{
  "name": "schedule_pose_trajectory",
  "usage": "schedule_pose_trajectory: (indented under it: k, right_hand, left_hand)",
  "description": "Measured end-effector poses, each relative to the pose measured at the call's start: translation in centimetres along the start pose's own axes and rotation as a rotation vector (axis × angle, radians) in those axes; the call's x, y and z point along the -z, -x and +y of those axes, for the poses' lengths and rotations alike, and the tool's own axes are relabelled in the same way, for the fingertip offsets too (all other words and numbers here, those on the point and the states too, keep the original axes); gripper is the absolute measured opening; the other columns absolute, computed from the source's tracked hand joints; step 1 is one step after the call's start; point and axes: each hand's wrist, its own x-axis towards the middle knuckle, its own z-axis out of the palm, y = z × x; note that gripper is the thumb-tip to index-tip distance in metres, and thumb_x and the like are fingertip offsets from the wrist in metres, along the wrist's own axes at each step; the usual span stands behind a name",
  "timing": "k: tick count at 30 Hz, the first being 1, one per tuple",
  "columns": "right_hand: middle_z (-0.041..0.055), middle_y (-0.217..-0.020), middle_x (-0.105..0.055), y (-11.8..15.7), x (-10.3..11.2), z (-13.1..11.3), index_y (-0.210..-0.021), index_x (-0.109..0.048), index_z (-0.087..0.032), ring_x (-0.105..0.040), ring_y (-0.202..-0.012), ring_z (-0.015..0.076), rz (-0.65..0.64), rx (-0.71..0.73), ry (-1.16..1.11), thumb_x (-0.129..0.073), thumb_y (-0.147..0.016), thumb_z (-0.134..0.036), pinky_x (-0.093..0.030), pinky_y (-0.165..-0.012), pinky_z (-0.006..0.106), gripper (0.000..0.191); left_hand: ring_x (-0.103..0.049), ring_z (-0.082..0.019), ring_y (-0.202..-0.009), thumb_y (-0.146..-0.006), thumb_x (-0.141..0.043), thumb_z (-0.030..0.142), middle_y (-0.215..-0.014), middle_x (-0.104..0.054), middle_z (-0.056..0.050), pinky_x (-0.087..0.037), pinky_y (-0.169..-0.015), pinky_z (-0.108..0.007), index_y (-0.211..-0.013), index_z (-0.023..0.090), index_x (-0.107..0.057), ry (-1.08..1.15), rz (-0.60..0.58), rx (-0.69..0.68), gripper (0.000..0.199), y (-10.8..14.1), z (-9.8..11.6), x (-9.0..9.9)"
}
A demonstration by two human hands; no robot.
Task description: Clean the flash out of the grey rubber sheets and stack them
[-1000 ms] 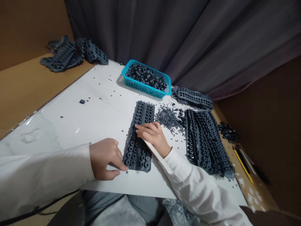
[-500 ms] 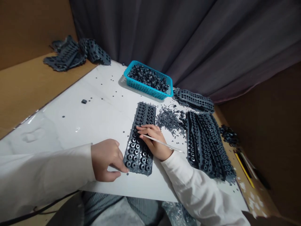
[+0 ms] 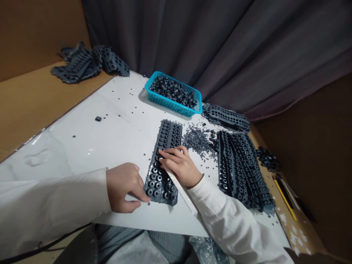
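Observation:
A dark grey moulded rubber sheet (image 3: 170, 137) with rows of round, ring-topped parts lies lengthwise before me on the white tabletop. At its near left corner, my left hand (image 3: 125, 187) is closed, with the index fingertip pressing the edge and the thumb close by. My right hand (image 3: 181, 167) rests over the middle of the sheet and grips a slim white stick (image 3: 183, 192). The stick slants back toward me beneath the palm; its working tip is hidden by the fingers. Beside the sheet's right edge spreads a heap of tiny dark discs (image 3: 198, 140).
A blue plastic basket (image 3: 176, 105) full of small dark parts stands at the back. Stacked rubber sheets (image 3: 243, 168) lie at the right, with more sheets (image 3: 227, 117) behind them. Scrap sheets (image 3: 77, 66) sit far left. A yellow pencil-like tool (image 3: 284, 196) lies at the right edge.
The white stick has swung in my right hand, its rear end dropping toward me from the right. My right fingers have shifted slightly. My left hand stays at the corner.

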Motion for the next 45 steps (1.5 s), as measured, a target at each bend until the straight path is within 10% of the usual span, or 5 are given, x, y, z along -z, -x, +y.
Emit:
schedule_pose_trajectory:
  k: [25,33,45]
  right_hand:
    - [0.0098,-0.124,-0.061,0.1,-0.5,0.8,-0.099,-0.059,-0.019,-0.057,-0.103,0.0199,0.005,-0.037,0.024,-0.047,-0.092,-0.016,-0.049,-0.086,0.036,0.015]
    - [0.0117,-0.122,-0.061,0.1,0.3,1.4,-0.1,-0.057,-0.021,-0.057,-0.109,0.0184,0.204,-0.357,-0.276,-0.044,-0.092,-0.018,-0.052,-0.089,0.038,0.015]
    - [0.012,-0.116,-0.064,0.2,-1.0,0.5,-0.096,-0.058,-0.019,-0.057,-0.112,0.018,0.166,-0.316,-0.541,-0.049,-0.091,-0.02,-0.049,-0.093,0.04,0.01]
  left_hand:
    - [-0.054,-0.013,-0.047,-0.067,-0.053,0.019,-0.06,-0.066,0.003,-0.024,-0.051,-0.032,-0.096,0.029,-0.067,0.002,0.009,-0.001,0.033,0.1,-0.1,-0.2]
    - [-0.055,-0.013,-0.047,-0.067,-0.053,0.019,-0.061,-0.067,0.003,-0.025,-0.051,-0.032,-0.096,0.028,-0.066,-0.003,0.004,-0.005,0.034,0.0,0.0,-0.1]
    - [-0.056,-0.013,-0.056,-0.089,-0.045,0.022,-0.064,-0.063,0.001,-0.03,-0.054,-0.032,-0.096,0.027,-0.062,-0.295,0.057,-0.088,0.019,-0.2,-0.3,-0.4]
